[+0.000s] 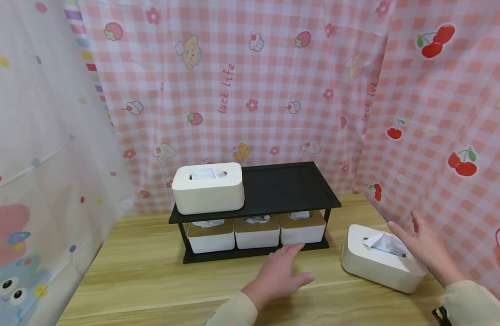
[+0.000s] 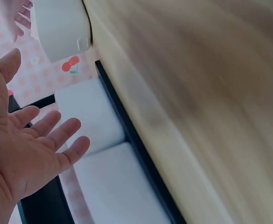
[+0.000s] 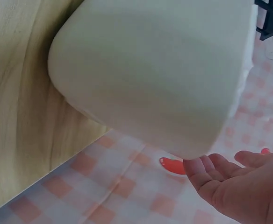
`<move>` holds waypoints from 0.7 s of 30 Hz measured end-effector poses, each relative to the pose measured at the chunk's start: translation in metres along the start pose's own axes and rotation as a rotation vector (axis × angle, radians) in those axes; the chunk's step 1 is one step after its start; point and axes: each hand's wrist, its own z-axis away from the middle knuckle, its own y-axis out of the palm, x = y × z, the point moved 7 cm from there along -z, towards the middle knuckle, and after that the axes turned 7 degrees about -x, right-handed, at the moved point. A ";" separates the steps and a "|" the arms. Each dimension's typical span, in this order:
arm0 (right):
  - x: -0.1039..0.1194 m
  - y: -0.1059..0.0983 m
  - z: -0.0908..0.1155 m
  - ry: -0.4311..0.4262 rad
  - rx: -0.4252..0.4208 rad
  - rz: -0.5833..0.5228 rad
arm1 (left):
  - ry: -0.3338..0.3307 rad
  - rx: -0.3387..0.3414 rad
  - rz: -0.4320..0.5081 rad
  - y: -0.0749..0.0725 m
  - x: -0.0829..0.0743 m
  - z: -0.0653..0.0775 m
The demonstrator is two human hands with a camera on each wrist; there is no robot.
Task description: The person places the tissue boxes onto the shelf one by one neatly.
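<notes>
A white tissue box (image 1: 380, 267) with a tissue sticking out of its top slot stands on the table at the right. Beside its right end, my right hand (image 1: 427, 249) is held with fingers extended; in the right wrist view the fingertips (image 3: 199, 170) appear at the box's edge, and I cannot tell whether they touch. My left hand (image 1: 276, 276) hovers empty in front of the black two-tier rack (image 1: 290, 188), palm and fingers spread in the left wrist view. Another white tissue box (image 1: 209, 199) sits on the rack's upper left.
Under the top tier stand three wood-lidded white tissue boxes, the left (image 1: 212, 242), middle (image 1: 257, 237) and right (image 1: 303, 234). The wooden table (image 1: 144, 280) is enclosed by a pink checked curtain (image 1: 250, 81) behind and on the right, and a whitish curtain (image 1: 50, 127) on the left.
</notes>
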 end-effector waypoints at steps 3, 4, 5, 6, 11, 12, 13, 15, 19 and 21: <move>-0.004 0.003 -0.003 0.008 0.021 0.007 | -0.009 0.011 0.027 0.009 -0.005 -0.004; -0.005 0.004 -0.004 0.009 0.027 0.008 | -0.012 0.014 0.035 0.012 -0.007 -0.006; -0.005 0.004 -0.005 0.010 0.032 0.010 | -0.016 0.016 0.046 0.014 -0.009 -0.007; -0.005 0.005 -0.006 0.009 0.035 0.015 | -0.023 0.019 0.054 0.016 -0.010 -0.009; -0.005 0.007 -0.007 -0.009 0.048 0.059 | -0.071 0.025 0.104 0.027 -0.015 -0.018; -0.005 0.008 -0.007 -0.015 0.049 0.065 | -0.082 0.025 0.112 0.028 -0.015 -0.020; -0.005 0.008 -0.007 -0.021 0.050 0.073 | -0.089 0.024 0.121 0.030 -0.016 -0.021; -0.005 0.009 -0.006 -0.027 0.048 0.081 | -0.104 0.022 0.136 0.033 -0.016 -0.023; -0.006 0.010 -0.005 -0.030 0.060 0.088 | -0.126 0.019 0.168 0.039 -0.015 -0.027; -0.006 0.010 -0.004 -0.032 0.068 0.098 | -0.139 0.018 0.190 0.042 -0.014 -0.029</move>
